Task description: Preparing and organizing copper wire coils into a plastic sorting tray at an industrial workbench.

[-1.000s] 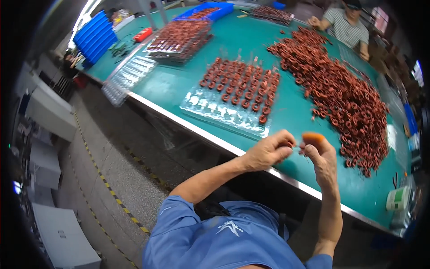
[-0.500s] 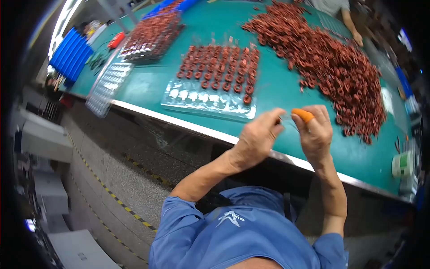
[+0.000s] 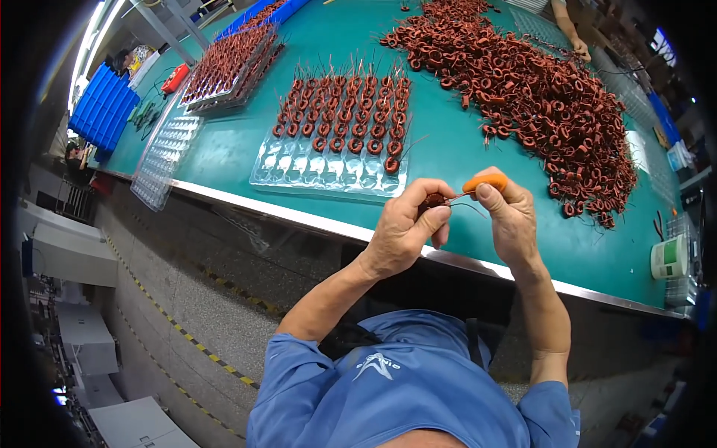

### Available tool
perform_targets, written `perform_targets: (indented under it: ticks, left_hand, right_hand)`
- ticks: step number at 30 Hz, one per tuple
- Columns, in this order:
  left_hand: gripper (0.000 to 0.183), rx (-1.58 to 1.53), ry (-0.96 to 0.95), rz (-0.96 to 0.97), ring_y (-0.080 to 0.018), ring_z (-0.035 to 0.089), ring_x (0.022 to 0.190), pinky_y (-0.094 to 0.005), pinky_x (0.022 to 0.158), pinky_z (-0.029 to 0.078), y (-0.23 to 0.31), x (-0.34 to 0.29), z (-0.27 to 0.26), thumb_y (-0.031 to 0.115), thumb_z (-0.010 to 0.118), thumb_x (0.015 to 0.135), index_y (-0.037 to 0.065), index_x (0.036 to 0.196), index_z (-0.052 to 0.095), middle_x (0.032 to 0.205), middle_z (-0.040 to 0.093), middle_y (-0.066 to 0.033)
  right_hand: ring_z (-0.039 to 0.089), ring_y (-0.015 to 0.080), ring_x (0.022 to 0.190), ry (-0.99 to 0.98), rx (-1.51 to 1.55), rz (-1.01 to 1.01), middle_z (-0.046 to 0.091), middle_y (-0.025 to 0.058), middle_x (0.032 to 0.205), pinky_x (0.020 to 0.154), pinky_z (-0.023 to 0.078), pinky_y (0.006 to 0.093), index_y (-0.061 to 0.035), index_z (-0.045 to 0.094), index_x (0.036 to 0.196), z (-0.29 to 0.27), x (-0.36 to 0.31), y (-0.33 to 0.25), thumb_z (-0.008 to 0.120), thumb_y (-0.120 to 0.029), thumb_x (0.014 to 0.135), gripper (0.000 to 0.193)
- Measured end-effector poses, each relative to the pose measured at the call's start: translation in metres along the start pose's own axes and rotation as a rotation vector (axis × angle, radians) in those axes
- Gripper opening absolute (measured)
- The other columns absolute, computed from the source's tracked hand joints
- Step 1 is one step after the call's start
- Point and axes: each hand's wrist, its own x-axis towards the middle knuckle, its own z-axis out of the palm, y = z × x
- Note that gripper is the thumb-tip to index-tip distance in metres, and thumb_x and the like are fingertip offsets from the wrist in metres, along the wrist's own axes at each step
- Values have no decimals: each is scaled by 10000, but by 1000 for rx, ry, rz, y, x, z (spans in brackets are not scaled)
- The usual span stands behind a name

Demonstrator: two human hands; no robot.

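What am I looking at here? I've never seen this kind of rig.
No machine: these are a person's two hands, seen from above by a fisheye camera worn on the head, so straight edges bend. The left hand holds a wire-wound ring coil; the right hand, wearing an orange finger cover, pinches its wire lead. On the green table sit a partly filled clear plastic tray, a loose coil pile to the right, and a stack of filled trays farther left.
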Motion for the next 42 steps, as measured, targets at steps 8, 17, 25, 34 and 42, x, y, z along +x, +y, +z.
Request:
perform_targets:
  ticks: [8, 17, 25, 34, 42]
  left_hand:
    - [161, 83, 12, -120, -90, 541, 613, -229, 529, 448, 6, 5, -4, 151, 483, 992, 16, 1077, 466, 713, 519, -28]
    - [187, -81, 57, -93, -90, 529, 587, -228, 530, 444, 5, 11, 0, 114, 499, 971, -7, 1110, 465, 700, 550, -35]
    - [258, -80, 34, -104, -92, 564, 611, -227, 552, 471, 4, 5, 3, 116, 538, 961, -28, 1167, 479, 712, 581, -46]
    - [212, 309, -9, -71, -89, 571, 599, -224, 541, 471, 19, 4, 10, 66, 542, 944, -39, 1124, 502, 750, 577, -43]
    - [200, 99, -4, -138, -83, 558, 544, -228, 501, 456, 8, 5, 7, 82, 557, 930, -34, 1092, 540, 661, 585, -41]
  right_hand:
    - [473, 74, 774, 68, 3, -35, 561, -12, 880, 698, 380, 211, -12, 696, 926, 11, -1, 9, 620, -213, 920, 215]
    - [528, 86, 803, 289, 237, -4, 636, 39, 853, 740, 445, 232, 11, 643, 1036, 15, -7, 11, 567, -324, 958, 352]
    - [626, 105, 741, 156, 22, 110, 687, 61, 837, 618, 481, 219, 20, 651, 1047, 15, -27, 21, 640, -255, 918, 304]
    - [609, 116, 632, 239, -652, -445, 665, 55, 728, 552, 492, 285, 31, 664, 896, 22, -40, -1, 541, -146, 948, 221]
    - [520, 84, 567, 190, 222, 220, 601, 40, 669, 530, 427, 215, 41, 655, 915, 1, -29, 14, 612, -252, 928, 296]
